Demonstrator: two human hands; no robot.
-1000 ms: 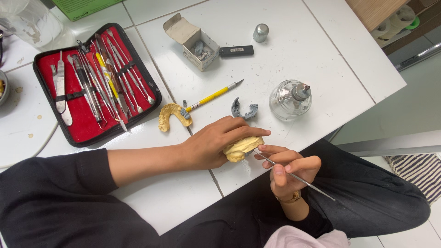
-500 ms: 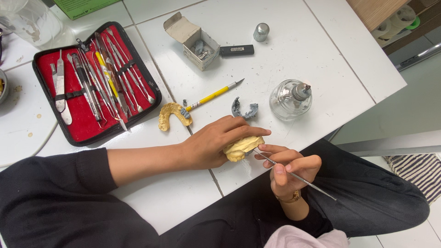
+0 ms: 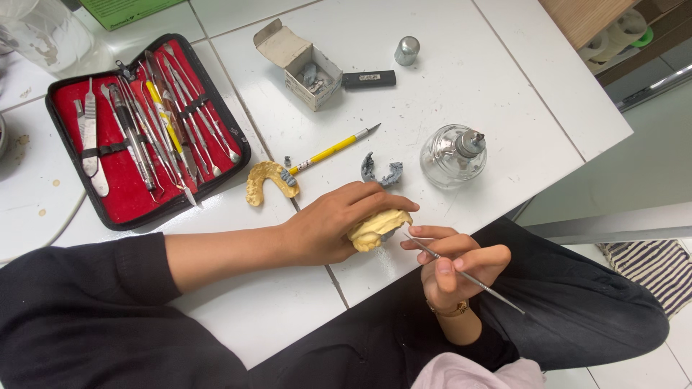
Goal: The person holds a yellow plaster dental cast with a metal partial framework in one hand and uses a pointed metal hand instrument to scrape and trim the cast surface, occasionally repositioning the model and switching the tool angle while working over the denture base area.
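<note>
Yellow plaster dental cast (image 3: 378,227), tilted at table edge, thin metal instrument (image 3: 461,274) touching it

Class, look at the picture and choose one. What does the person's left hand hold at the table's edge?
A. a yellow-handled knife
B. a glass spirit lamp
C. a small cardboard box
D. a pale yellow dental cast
D: the left hand wraps around the pale yellow dental cast, while the right hand points a thin metal instrument at it.

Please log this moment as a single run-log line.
left hand: holds yellow dental cast | right hand: thin metal tool, tip at cast | white table
</note>
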